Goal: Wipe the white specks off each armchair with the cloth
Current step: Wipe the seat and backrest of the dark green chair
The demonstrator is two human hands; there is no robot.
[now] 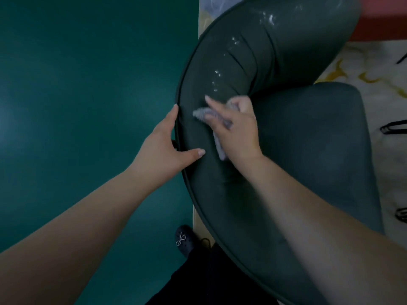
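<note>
A dark green armchair [237, 62] curves from top right to bottom right, seen from above. White specks [233, 41] trail along the inner side of its backrest, from the upper right down toward my right hand. My right hand [239, 130] presses a grey cloth [201, 113] flat against the backrest just below the lowest specks. My left hand [164, 143] grips the piped top rim of the backrest, thumb on the inner side and fingers over the outer side. The seat cushion [319, 146] lies to the right of my right hand.
A teal floor [88, 106] fills the left half. Under the chair lies a pale rug with yellow marbling [363, 69]. A red surface [383, 20] shows at top right. My dark shoe [184, 239] and trouser leg stand at the bottom middle. Black wire shapes [394, 127] lie at the right edge.
</note>
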